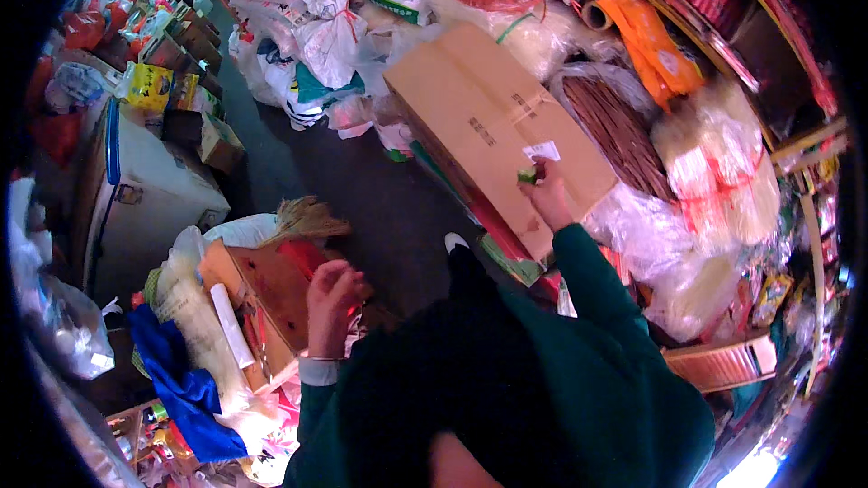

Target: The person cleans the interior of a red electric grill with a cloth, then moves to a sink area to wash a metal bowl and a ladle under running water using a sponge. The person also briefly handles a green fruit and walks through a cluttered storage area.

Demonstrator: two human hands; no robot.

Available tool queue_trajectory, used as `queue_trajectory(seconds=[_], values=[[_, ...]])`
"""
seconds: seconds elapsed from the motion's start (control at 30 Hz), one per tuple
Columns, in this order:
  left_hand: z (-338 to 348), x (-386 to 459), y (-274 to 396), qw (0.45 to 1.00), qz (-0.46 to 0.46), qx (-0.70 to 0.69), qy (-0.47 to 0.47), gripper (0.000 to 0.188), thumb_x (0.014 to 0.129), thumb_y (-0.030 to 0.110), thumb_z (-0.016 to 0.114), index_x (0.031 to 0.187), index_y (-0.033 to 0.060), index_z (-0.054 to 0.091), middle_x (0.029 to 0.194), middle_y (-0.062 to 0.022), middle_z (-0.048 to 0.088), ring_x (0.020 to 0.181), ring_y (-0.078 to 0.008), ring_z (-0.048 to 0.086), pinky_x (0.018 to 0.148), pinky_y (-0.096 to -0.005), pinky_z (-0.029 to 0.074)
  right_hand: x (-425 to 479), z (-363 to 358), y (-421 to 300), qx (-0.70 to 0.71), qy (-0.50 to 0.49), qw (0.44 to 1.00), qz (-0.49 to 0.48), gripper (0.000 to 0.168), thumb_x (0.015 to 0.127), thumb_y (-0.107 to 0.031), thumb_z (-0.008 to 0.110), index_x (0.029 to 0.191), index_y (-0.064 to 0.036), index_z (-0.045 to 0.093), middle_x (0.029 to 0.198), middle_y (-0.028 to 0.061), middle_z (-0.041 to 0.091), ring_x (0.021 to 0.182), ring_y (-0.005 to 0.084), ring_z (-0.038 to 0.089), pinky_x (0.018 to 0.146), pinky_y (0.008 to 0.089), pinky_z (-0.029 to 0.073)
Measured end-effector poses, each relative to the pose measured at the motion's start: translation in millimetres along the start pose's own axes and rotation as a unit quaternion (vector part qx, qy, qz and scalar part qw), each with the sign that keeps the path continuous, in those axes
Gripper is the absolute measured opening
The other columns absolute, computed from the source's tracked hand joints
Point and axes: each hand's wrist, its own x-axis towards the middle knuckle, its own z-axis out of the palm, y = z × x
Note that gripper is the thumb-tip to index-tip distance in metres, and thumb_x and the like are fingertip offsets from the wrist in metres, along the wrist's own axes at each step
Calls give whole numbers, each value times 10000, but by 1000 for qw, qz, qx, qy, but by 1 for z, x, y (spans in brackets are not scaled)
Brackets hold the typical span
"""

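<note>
My right hand [550,198] is over a large closed cardboard carton [468,108], with a small green object [527,175] pinched in its fingers. Just beyond the fingertips, a white paper label [541,151] lies on the carton; whether the hand touches it is hard to tell. Dark printed writing marks the carton's upper face. My left hand [333,295] is raised with loosely bent fingers, and nothing shows in it. It is near an open brown box [271,291] with red material by its edge.
Plastic bags [332,27] crowd the floor's far side. Right of the carton lie a bundle of brown sticks [617,129] in plastic and clear-wrapped packs [719,169], beside shelving [698,20]. At left are a white chest [163,176], a straw broom [308,219] and blue cloth [183,386].
</note>
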Motion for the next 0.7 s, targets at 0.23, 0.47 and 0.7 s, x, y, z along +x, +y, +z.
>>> queue_trajectory(seconds=[0.23, 0.47, 0.7], values=[[-9, 63, 51, 994, 45, -36, 97, 171, 875, 91, 623, 1034, 57, 569, 941, -51, 604, 885, -158, 612, 748, -260, 487, 151, 27, 108, -34, 104, 991, -74, 459, 733, -114, 723, 1114, 30, 510, 916, 97, 596, 821, 197, 580, 727, 311, 481], [-20, 130, 79, 990, 33, -17, 134, 160, 880, 88, 614, 1026, 48, 562, 933, -48, 618, 850, -166, 624, 729, -272, 498, 183, 12, 97, -160, -147, 974, -58, 605, 690, -192, 780, 1185, 16, 501, 1045, 128, 582, 959, 249, 561, 840, 393, 460], [-91, 244, 141, 986, 65, -70, 138, 141, 876, 91, 620, 1006, 59, 574, 905, -40, 610, 837, -151, 613, 724, -254, 484, 224, 20, 35, -104, 41, 993, 49, 572, 768, -184, 732, 1241, 5, 474, 1099, 104, 511, 978, 206, 495, 863, 345, 421]])
